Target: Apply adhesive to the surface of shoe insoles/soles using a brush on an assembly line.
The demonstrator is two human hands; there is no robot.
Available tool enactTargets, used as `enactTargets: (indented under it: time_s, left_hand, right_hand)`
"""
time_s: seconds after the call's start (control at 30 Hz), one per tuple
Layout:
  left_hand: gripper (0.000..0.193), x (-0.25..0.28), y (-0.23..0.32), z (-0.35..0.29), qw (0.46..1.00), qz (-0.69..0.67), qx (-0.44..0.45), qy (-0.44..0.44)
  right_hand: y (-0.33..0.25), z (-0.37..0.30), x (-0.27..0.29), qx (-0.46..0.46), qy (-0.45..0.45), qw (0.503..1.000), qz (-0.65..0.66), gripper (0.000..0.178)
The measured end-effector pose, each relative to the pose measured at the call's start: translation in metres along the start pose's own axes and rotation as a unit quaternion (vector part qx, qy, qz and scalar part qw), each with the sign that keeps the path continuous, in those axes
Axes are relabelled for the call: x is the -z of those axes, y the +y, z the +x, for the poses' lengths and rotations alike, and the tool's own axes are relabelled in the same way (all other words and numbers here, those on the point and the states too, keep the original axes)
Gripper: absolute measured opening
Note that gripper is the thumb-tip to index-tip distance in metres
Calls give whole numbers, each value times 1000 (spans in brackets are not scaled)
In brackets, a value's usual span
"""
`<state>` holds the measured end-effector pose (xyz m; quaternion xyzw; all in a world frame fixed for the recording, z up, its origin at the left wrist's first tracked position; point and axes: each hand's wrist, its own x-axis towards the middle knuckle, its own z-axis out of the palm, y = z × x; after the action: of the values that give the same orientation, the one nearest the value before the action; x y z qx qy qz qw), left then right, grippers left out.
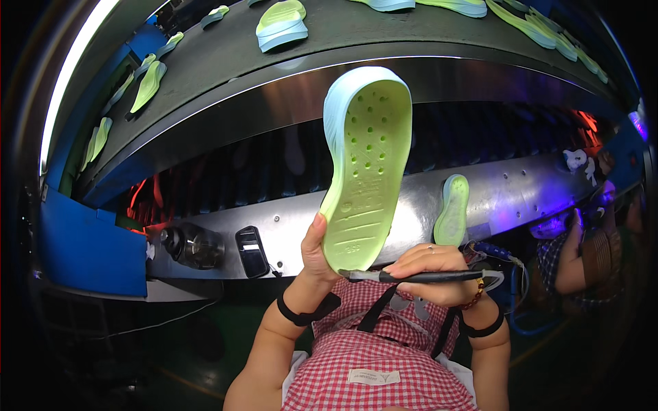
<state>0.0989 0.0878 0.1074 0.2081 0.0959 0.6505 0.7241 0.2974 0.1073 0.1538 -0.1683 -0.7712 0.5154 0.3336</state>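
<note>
My left hand (317, 257) grips a shoe sole (367, 178) near its lower end, thumb along the left edge. The sole is upright, yellow-green inside with small holes and ridges, and pale blue on its outer wall. My right hand (433, 270) is closed round a slim black-handled brush (439, 277), lying almost level. Its dark tip meets the sole's lower edge or sits just in front of it; I cannot tell which. A pale tube bends away from the brush's rear end. Beyond my right hand, a second, smaller-looking green sole (451, 211) lies on the metal ledge (418, 198).
A dark conveyor belt (205, 82) carrying several green and blue soles runs across the back. On the ledge at left are a clear bottle with a black lid (195, 246) and a black phone (252, 252). Another person's arm (572, 264) is at far right.
</note>
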Motion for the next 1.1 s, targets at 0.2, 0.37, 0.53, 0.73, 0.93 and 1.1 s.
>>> enactTargets:
  time_s: [0.2, 0.37, 0.53, 0.73, 0.93, 1.1]
  left_hand:
    - [59, -8, 10, 9, 985, -124, 121, -8]
    - [49, 9, 9, 1, 951, -37, 299, 65]
    - [46, -1, 13, 2, 910, 147, 377, 88]
    - [45, 0, 20, 0, 860, 264, 430, 79]
    - [44, 0, 23, -3, 880, 231, 404, 89]
    - [45, 8, 29, -7, 871, 258, 403, 111]
  right_hand:
    - [-7, -8, -7, 4, -54, 998, 18, 21]
    - [-2, -9, 12, 2, -56, 994, -92, 19]
    - [-1, -13, 21, -21, -230, 967, -105, 27]
    - [8, -24, 23, -19, -229, 958, -174, 22]
    - [7, -26, 44, -3, -181, 961, -210, 26]
    - [6, -32, 46, -20, -213, 947, -239, 25]
